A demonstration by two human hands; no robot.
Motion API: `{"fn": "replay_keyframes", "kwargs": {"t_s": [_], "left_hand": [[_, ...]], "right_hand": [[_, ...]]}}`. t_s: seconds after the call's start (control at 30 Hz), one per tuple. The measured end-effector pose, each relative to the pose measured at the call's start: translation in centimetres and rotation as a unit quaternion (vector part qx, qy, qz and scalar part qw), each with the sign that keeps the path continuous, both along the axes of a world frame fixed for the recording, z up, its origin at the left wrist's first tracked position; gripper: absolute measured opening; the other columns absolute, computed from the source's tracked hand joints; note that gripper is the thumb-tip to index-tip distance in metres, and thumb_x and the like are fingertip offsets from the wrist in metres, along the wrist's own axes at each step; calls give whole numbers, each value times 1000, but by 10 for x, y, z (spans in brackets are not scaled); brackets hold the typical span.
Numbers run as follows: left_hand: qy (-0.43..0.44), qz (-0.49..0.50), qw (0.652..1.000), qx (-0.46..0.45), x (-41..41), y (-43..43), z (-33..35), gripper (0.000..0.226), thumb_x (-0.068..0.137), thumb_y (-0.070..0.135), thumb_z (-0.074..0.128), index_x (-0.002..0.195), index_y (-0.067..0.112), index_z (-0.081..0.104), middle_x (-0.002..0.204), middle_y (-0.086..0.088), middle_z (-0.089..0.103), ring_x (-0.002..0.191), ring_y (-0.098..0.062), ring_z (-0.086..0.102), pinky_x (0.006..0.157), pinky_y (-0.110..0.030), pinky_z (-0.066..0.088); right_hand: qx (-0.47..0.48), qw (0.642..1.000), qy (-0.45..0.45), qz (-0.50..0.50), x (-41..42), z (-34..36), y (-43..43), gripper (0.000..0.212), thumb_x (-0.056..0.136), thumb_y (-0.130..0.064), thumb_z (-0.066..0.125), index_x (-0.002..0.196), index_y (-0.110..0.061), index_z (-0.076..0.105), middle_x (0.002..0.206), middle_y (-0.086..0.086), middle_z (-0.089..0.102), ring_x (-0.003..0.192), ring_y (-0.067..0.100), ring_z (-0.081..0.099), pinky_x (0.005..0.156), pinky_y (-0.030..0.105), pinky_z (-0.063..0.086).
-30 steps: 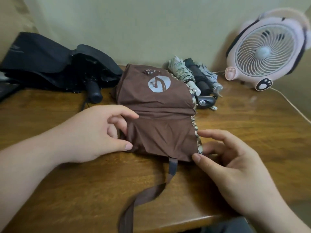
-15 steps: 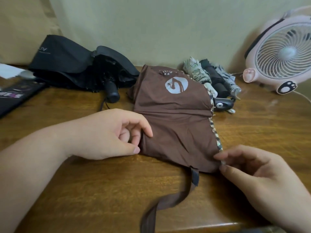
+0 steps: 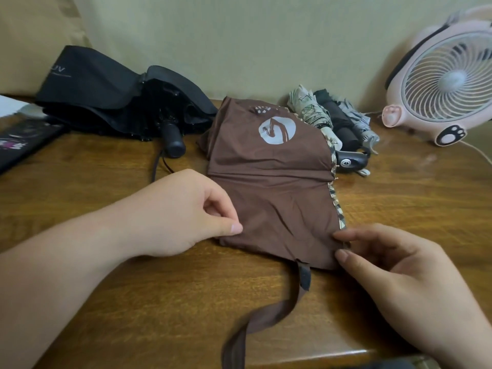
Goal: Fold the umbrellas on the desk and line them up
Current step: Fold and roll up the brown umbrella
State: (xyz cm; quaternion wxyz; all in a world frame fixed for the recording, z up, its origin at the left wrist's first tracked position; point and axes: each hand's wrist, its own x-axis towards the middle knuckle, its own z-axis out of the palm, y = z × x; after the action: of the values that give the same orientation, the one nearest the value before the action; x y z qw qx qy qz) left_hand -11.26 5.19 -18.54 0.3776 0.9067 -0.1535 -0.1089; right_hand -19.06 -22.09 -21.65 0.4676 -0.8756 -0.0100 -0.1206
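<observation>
Back left on the desk point(image 3: 106, 302), the black umbrella point(image 3: 114, 102) lies unfolded. At centre, our left hand point(image 3: 186, 211) pinches the brown umbrella point(image 3: 274, 187) at its left edge, and our right hand point(image 3: 394, 265) pinches its trimmed right corner, thumb against forefinger. Three rolled umbrellas point(image 3: 338, 121) lie side by side behind it, so we judge two remain.

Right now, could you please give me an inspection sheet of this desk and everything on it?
Surface: wooden desk, grain visible.
Job's things: brown umbrella lies spread flat, not rolled, with its strap trailing to the near edge; black umbrella is loosely collapsed at back left; three folded umbrellas lie side by side at the back.
Clutter: pink fan at back right; dark flat item at far left.
Grippers: left hand pinches the brown canopy's left edge; right hand pinches its near right corner.
Cables: white cord runs from the fan.
Surroundings: plain wall.
</observation>
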Motion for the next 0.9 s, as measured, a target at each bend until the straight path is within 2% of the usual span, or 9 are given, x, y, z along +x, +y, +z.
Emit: {"fn": "replay_keyframes", "kwargs": {"t_s": [0.27,0.37,0.43,0.5,0.57,0.63,0.7,0.77,0.9], "left_hand": [[-6,-26,996,80,-2,2,5,8,83,33,82,79,35,76,62,26,65,50,7,56,53,-7,40],[-14,-39,993,109,-3,4,4,8,84,41,79,80,35,75,58,15,63,45,2,52,52,-11,41],[-34,-50,990,129,-3,5,3,21,80,54,75,75,34,75,55,12,59,49,-1,53,53,-16,45],[-132,-39,985,100,-2,5,-3,30,77,63,69,72,34,73,67,16,63,65,-2,60,64,-23,52],[-278,-27,959,51,1,0,-6,25,89,61,63,90,37,73,92,21,63,93,0,60,85,-29,50],[-331,-63,938,87,7,-6,-6,36,97,55,53,127,39,65,132,25,55,130,0,46,111,-27,35],[-281,-139,939,141,14,-10,-11,52,99,58,41,149,44,47,160,28,30,151,5,17,124,-27,12],[-197,-200,942,186,18,-13,-17,54,102,65,29,154,51,33,164,34,8,149,14,-8,126,-25,-4],[-110,-258,932,229,16,-7,-20,56,92,73,24,148,68,21,156,48,-5,139,25,-22,116,-12,-17]], "right_hand": [[-82,997,-11,10,-1,-1,4,33,76,1,78,70,-31,75,54,-6,62,45,5,51,48,10,38],[-149,988,-40,15,-2,-5,4,23,76,-12,77,77,-35,73,63,-13,63,57,5,57,53,8,39],[-166,985,-50,13,-3,-6,4,18,71,-21,70,79,-37,72,71,-15,63,63,3,59,56,7,39],[-158,986,-58,13,-3,-6,3,19,68,-23,68,81,-36,71,74,-14,63,65,4,59,57,8,39],[-151,986,-69,13,-3,-7,4,19,69,-24,69,84,-36,70,77,-10,63,66,8,59,58,12,41],[-142,987,-77,11,-3,-8,4,21,70,-23,69,85,-36,68,79,-8,61,66,12,59,58,14,41],[-140,987,-75,9,-4,-8,4,20,70,-21,68,84,-35,68,77,-8,61,65,12,59,57,12,40],[-139,988,-74,5,-4,-6,6,19,69,-19,66,80,-34,69,75,-10,61,62,11,58,56,10,39],[-112,992,-54,1,-6,-3,5,19,63,-17,64,72,-33,68,67,-11,62,56,11,57,52,10,38]]}}
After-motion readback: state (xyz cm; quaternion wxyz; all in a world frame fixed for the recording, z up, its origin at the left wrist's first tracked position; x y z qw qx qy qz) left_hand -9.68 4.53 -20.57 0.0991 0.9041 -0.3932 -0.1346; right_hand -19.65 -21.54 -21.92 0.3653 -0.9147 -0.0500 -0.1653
